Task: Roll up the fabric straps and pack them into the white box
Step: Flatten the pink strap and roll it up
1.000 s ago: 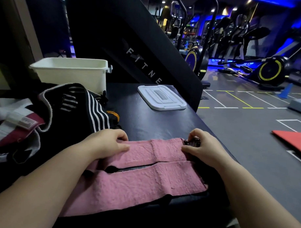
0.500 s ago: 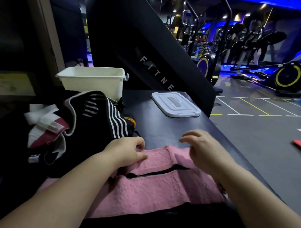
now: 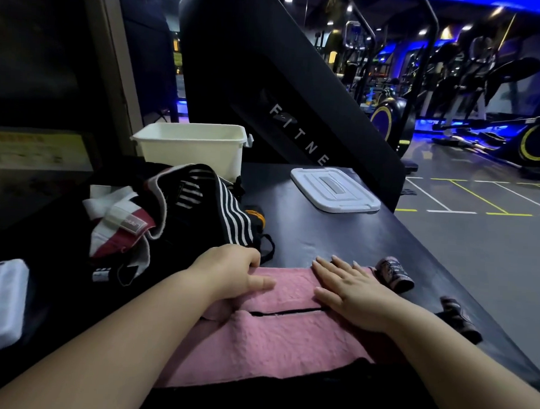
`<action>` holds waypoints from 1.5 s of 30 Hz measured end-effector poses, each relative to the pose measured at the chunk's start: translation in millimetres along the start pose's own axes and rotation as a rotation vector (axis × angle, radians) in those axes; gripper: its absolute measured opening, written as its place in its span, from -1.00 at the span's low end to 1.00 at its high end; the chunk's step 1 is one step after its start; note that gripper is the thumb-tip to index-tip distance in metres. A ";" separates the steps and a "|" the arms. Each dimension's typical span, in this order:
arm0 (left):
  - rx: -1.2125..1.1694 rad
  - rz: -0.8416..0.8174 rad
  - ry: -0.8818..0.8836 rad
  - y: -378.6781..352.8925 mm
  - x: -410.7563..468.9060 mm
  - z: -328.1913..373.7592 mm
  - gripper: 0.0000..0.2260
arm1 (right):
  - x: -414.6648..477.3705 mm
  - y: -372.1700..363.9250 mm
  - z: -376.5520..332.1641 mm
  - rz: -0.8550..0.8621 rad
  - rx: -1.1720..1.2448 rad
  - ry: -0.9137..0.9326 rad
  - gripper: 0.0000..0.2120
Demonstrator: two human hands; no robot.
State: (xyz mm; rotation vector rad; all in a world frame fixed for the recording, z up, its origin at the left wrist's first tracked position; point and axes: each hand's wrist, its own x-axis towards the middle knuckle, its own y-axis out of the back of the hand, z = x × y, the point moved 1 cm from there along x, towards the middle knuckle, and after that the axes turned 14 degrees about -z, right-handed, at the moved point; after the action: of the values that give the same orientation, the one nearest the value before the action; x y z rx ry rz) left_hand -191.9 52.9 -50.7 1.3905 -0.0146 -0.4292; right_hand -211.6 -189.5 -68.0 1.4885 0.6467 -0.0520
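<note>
On dark counter (image 3: 322,233), near front edge: pink strap (image 3: 276,342), flat, 2 long bands side by side w/ thin dark gap btwn.

L hand (image 3: 229,273) on far band, left part. Fingers (image 3: 250,258) curled down over far edge of strap, thumb flat on top, pinching that edge. Strap right under those fingers.

R hand (image 3: 348,294) on same far band, right part. Fingers (image 3: 337,268) straight, spread a bit, palm down, pressing on strap, holding nothing. Tips at far edge of strap, heel of hand over the dark gap.

Just beside R hand, to the right: small rolled strap (image 3: 393,273), dark w/ pink print, lying on counter, apart from hand. Nearer right edge: another dark strap (image 3: 457,318), loose.

Left of L hand: pile of straps (image 3: 176,213), black w/ white stripes, some red & white. Touching L knuckles or just beside them, can't tell which.

Behind pile, at back of counter: white box (image 3: 191,146), top open, inside not seen. Well apart from pink strap. Right of box, apart from it: lid (image 3: 335,189), flat on counter.

Far left: white blocky thing (image 3: 2,299), blurry. Behind counter: big black slanted panel (image 3: 267,82) w/ letters "FITNE".
</note>
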 end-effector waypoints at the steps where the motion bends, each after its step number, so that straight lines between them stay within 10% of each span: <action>1: 0.011 0.007 0.003 -0.3 -2.3 -2.9 -0.57 | -0.5 -0.8 -0.5 0.009 -0.001 -0.002 -0.40; 14: 0.192 0.064 0.087 -0.8 -35.8 -45.9 -0.55 | -1.3 12.1 -13.0 -0.005 -0.109 -0.073 -0.42; 21: 0.178 0.080 0.120 -2.4 -45.5 -47.2 -0.52 | -0.6 30.2 -74.2 0.211 0.014 0.216 -0.46; 25: 0.197 0.057 0.157 0.7 -51.9 -48.7 -0.56 | 13.5 8.4 -87.0 0.035 -0.035 0.209 0.12; 36: 0.345 0.271 0.073 -6.1 -70.1 -39.2 -0.72 | 16.8 1.7 -85.2 0.050 -0.047 0.207 0.02; 45: -0.034 0.038 0.119 -35.9 -78.3 -22.7 -0.52 | 17.3 2.9 -84.0 0.040 -0.039 0.211 0.02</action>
State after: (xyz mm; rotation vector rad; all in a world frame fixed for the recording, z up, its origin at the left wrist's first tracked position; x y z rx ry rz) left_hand -268.5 93.8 -70.5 1.3786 0.0636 -0.3132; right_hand -226.8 -105.1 -68.5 1.4803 0.7825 0.1494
